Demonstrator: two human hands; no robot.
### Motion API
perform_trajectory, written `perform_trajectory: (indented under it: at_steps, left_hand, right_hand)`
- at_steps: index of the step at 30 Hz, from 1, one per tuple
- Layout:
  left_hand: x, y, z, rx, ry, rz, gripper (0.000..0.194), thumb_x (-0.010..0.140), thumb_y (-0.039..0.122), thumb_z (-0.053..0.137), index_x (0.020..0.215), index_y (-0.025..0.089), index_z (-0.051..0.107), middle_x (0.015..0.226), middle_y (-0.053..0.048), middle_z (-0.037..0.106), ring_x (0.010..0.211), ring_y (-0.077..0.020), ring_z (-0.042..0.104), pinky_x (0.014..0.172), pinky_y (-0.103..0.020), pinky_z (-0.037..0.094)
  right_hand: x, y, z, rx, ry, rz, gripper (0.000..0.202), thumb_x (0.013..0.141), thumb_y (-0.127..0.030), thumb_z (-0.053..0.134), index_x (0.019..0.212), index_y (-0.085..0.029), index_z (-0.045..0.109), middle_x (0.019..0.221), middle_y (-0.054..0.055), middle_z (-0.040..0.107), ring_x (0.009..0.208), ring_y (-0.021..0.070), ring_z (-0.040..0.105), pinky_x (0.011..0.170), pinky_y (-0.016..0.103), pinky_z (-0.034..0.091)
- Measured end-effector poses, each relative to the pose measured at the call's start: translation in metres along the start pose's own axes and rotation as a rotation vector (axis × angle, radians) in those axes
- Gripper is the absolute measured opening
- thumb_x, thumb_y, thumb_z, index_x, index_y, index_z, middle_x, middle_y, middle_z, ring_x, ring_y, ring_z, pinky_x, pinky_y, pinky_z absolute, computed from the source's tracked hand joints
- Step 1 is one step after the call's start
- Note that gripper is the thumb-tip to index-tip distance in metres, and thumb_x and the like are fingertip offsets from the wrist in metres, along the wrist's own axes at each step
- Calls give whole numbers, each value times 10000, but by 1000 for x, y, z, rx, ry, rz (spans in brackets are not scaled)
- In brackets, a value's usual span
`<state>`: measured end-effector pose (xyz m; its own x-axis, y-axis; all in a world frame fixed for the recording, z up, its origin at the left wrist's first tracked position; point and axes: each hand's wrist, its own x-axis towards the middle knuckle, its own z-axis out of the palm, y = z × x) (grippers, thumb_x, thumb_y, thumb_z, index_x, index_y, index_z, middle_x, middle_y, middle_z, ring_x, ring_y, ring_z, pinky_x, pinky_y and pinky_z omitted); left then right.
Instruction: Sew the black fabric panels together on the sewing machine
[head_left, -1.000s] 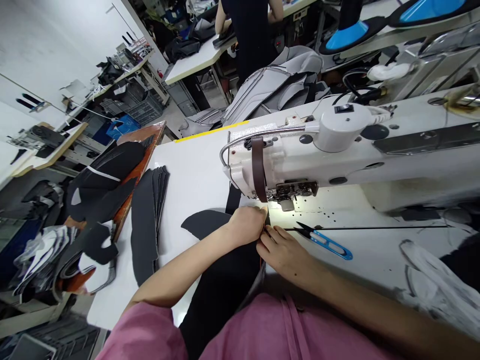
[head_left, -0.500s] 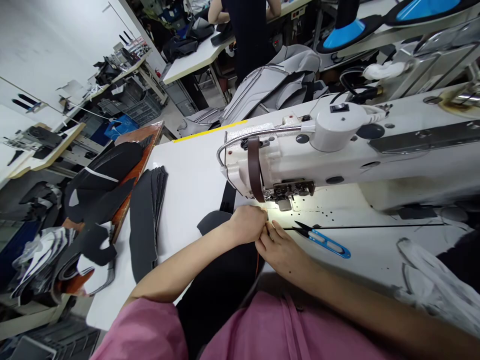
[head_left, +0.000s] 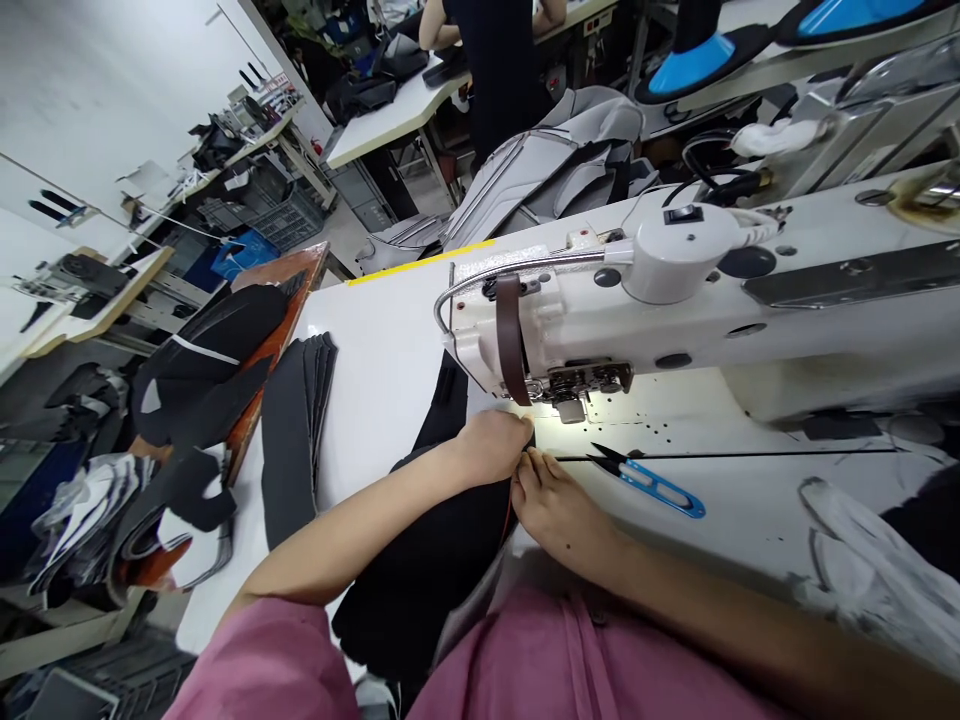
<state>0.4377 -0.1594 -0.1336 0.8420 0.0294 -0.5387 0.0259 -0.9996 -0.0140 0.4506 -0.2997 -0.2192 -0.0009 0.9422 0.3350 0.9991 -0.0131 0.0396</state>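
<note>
Black fabric (head_left: 442, 550) drapes over the front of the table and toward my lap, with a thin orange-red line along its right edge. My left hand (head_left: 495, 447) is closed on the fabric's upper right edge, just in front of the sewing machine's (head_left: 555, 330) lit needle area. Right beside it, my right hand (head_left: 559, 505) pinches the same edge with bent fingers. The needle and presser foot are largely hidden behind the machine head and my left hand. Blue-handled thread snips (head_left: 660, 488) lie to the right of my right hand.
A stack of dark grey cut pieces (head_left: 292, 430) lies on the white table (head_left: 367, 340) at left. Further left, a brown board (head_left: 251, 410) carries more dark pieces. Grey sewn covers (head_left: 525, 180) are heaped behind the machine. White translucent material (head_left: 862, 560) lies at right. A person (head_left: 495, 70) works beyond.
The black fabric has shifted and spread to the left in front of me, and more of the strip beside the machine head shows. Both hands stay close together at the edge.
</note>
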Motion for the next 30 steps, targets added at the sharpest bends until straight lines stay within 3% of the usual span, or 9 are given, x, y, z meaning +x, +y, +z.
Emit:
perform_trajectory:
  at_steps: [4, 8, 11, 15, 23, 28, 30]
  left_hand:
    - [1, -4, 2, 11, -4, -12, 357, 836, 171, 443, 1167, 46, 496, 984, -173, 661, 891, -293, 649, 700, -375, 522]
    - [-11, -4, 2, -10, -76, 20, 553, 808, 165, 496, 1328, 47, 349, 982, -159, 665, 896, -296, 648, 691, -363, 514]
    - [-20, -2, 2, -31, -99, 26, 605, 801, 136, 482, 1371, 60, 294, 984, -150, 665, 898, -291, 650, 692, -355, 509]
    - [-22, 0, 2, -10, -114, 3, 595, 799, 134, 471, 1368, 70, 309, 958, -142, 673, 865, -291, 657, 671, -357, 513]
    - [-14, -3, 8, -19, -3, -14, 462, 820, 149, 421, 1277, 80, 413, 875, -126, 668, 830, -280, 658, 624, -347, 518]
    - [-11, -3, 13, -10, 42, -44, 439, 810, 164, 437, 1243, 88, 436, 921, -136, 641, 812, -275, 650, 622, -349, 514]
    - [-13, -1, 15, -20, 36, -33, 504, 794, 155, 465, 1289, 92, 391, 973, -142, 627, 838, -271, 642, 643, -348, 515]
  right_hand:
    - [0, -1, -2, -2, -16, 24, 302, 790, -43, 486, 1050, 45, 611, 1086, 305, 607, 1032, 310, 604, 875, 435, 480]
    - [-10, -6, -13, 74, -73, -33, 206, 769, -40, 505, 919, -51, 646, 1005, 239, 655, 964, 288, 641, 815, 377, 521]
    - [-11, -6, -18, 119, -104, 12, 186, 771, -18, 494, 863, -99, 634, 938, 181, 670, 936, 249, 651, 793, 329, 533]
    - [-2, -1, -13, 121, -60, 87, 179, 757, -4, 507, 827, -117, 628, 867, 139, 664, 918, 241, 655, 818, 323, 533]
    - [6, 2, 3, 55, 65, 108, 257, 757, -16, 498, 974, -6, 635, 1076, 257, 625, 1036, 294, 610, 911, 380, 497]
    - [-4, -2, -6, 217, 26, 142, 263, 750, 29, 434, 868, -106, 626, 874, 133, 662, 899, 212, 642, 912, 338, 490]
    - [-11, -6, -7, 214, 29, 107, 255, 755, 26, 415, 822, -118, 614, 862, 137, 661, 889, 207, 641, 914, 348, 482]
